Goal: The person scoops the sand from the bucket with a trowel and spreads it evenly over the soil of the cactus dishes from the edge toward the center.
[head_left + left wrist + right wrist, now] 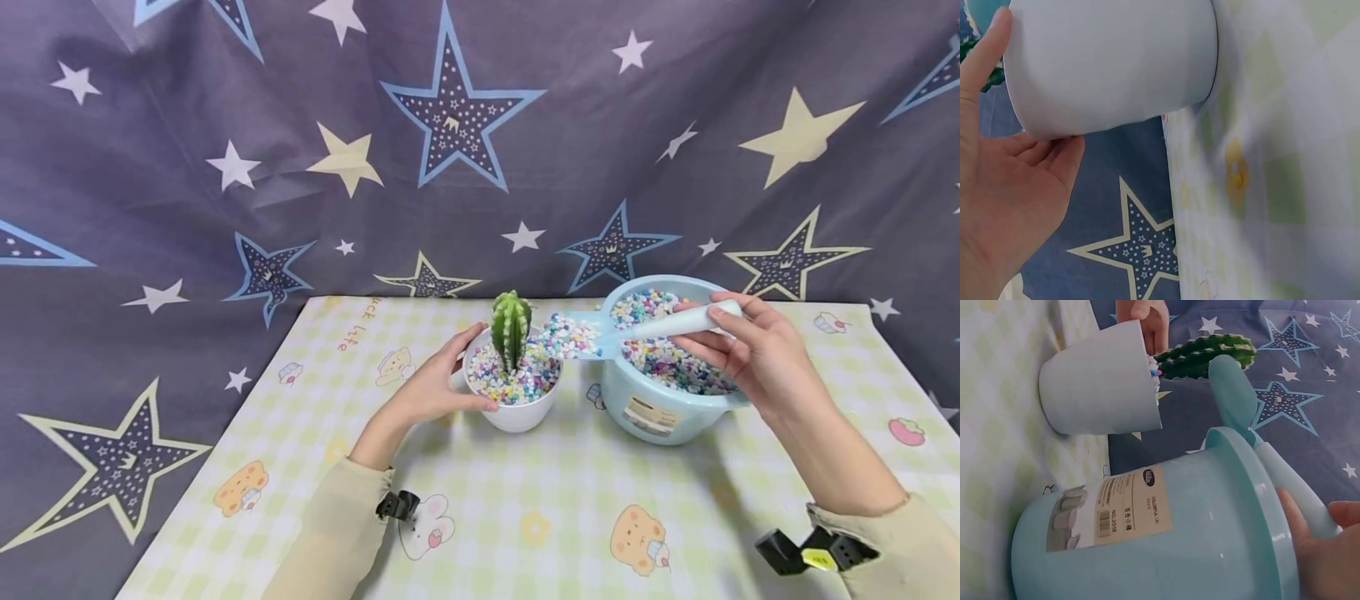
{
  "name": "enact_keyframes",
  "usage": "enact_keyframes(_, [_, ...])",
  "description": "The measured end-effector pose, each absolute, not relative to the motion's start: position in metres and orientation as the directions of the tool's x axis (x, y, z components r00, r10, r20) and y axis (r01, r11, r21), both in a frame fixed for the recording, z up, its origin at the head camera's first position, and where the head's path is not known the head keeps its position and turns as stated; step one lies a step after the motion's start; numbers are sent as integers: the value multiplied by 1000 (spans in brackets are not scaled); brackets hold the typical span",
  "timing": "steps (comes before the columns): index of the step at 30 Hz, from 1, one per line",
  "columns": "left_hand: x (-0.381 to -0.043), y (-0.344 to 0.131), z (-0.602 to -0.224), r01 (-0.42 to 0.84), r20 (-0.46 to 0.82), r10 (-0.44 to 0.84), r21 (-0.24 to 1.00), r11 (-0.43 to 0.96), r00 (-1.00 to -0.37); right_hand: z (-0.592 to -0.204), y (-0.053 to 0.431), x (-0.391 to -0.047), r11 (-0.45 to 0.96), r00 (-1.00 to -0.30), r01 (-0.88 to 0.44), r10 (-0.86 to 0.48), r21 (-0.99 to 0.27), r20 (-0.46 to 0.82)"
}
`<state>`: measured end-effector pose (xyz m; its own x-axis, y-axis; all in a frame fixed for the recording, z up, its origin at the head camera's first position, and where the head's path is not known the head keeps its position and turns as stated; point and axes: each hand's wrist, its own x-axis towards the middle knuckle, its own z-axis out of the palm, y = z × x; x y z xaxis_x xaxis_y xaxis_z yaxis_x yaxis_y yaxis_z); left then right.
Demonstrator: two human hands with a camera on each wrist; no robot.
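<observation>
A white flowerpot (516, 418) stands on the table, filled with multicoloured pebbles (498, 385) around an upright green cactus (512, 333). My left hand (438, 379) grips it from the left, thumb at the near side and fingers behind. In the left wrist view, the pot's smooth side (1113, 62) fills the top. My right hand (768, 350) holds a light blue scoop (678, 322) by its handle. Pebbles (570, 336) are heaped on the blade, whose tip overlaps the pot's right rim in the head view. The right wrist view shows the blade's underside (1234, 394) beside the cactus.
Right of the pot stands a light blue bucket (701, 417) of similar pebbles, with a paper label (1113, 512) on its side. A checked cloth with cartoon prints covers the table (540, 500). Behind hangs a dark curtain (315, 75) patterned with stars.
</observation>
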<state>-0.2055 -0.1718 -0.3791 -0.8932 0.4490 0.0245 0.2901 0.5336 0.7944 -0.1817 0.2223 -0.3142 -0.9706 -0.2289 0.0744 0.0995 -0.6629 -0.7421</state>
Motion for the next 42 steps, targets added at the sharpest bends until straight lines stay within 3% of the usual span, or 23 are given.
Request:
enact_keyframes(15, [-190,-158,-379,287,68,354,734,616,-933,-313,206,-186,-541,-962,96,-266,-836,61])
enact_keyframes(29, [-202,-164,-381,243,-38,385,717,654,-922,-311,195,-183,-479,-966,44,-244,-877,84])
enact_keyframes(42, [-193,-157,-383,181,-26,282,711,680,-959,-308,186,-178,-354,-974,-53,-190,-934,128])
